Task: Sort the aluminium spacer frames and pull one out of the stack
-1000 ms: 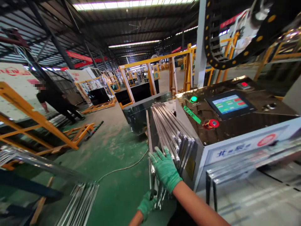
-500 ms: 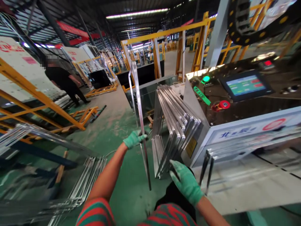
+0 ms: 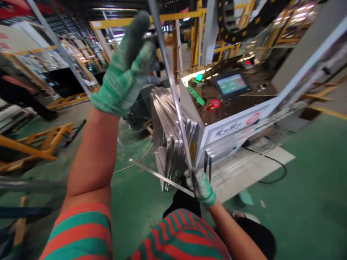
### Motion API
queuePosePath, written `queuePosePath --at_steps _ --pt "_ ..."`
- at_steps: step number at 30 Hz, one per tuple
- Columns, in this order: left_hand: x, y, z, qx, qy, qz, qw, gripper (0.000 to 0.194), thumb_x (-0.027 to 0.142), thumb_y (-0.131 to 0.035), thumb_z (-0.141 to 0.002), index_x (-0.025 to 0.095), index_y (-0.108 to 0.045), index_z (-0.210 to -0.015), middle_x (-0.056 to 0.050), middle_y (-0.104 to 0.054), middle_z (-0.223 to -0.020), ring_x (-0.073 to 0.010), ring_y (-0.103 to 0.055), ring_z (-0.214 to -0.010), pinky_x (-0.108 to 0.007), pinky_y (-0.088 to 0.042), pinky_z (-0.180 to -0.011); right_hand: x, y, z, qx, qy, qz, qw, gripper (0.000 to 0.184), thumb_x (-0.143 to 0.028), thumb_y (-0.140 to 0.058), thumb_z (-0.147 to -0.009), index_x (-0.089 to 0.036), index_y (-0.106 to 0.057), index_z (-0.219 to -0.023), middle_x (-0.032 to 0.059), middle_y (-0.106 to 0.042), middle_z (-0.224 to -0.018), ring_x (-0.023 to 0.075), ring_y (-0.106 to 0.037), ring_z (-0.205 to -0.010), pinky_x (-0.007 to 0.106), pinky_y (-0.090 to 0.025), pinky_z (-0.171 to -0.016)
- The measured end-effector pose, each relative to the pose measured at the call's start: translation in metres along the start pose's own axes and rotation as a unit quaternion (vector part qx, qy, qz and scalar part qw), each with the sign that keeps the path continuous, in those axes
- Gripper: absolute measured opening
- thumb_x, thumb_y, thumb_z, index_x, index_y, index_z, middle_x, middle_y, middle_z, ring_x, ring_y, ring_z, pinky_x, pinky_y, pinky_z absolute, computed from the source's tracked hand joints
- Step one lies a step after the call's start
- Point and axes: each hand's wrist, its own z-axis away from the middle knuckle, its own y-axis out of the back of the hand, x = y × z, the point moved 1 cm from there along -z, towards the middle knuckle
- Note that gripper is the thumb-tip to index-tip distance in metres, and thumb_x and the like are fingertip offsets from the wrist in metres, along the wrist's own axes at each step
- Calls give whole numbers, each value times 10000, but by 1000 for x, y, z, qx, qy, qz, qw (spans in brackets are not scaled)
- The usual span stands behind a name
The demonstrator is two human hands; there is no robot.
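Both my hands wear green gloves. A thin rectangular aluminium frame (image 3: 173, 97) is lifted up in front of me. My left hand (image 3: 126, 70) is raised high and grips its upper part. Down low, my right hand (image 3: 200, 186) is closed on the frame's bottom corner. Just behind the lifted frame, a stack of similar aluminium frames (image 3: 169, 135) leans upright against the side of a machine console (image 3: 230, 126).
The console carries a touch screen (image 3: 231, 83), a green button (image 3: 199, 77) and a red stop button (image 3: 215, 104). A black cable (image 3: 271, 169) lies on the green floor. Yellow racks (image 3: 35, 144) stand at the left; another person (image 3: 16, 94) is at far left.
The single frame has been lifted higher and nearer to me. My left hand rose from waist height to the top of the view; my right hand closed on the frame's lower corner.
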Motion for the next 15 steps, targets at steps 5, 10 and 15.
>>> queuePosePath --at_steps 5,10,15 --pt "-3 -45 55 -233 -15 -53 971 639 428 -565 -988 173 -396 -1550 -115 -528 -1554 -249 -596 -1344 -462 -515 -1144 -97 29 28 -3 63 -89 994 581 -736 -754 -752 -188 -573 -686 -73 -391 -399 61 -277 -321 205 -194 -335" --pt "1 -77 102 -397 -89 -82 910 569 444 -644 -942 319 -539 -1487 -33 -656 -1429 -230 -669 -1253 -352 -525 -1115 -164 70 85 19 148 -128 981 558 -666 -764 -802 -212 -501 -611 -116 -223 -328 46 -121 -274 179 -145 -291" --pt "26 -114 141 -512 -168 19 842 637 498 -664 -913 391 -491 -1517 -30 -689 -1375 -251 -698 -1202 -326 -520 -1106 -193 129 211 255 276 0 927 584 -706 -712 -795 -256 -430 -553 -120 -54 -265 82 -43 -215 246 -120 -279"
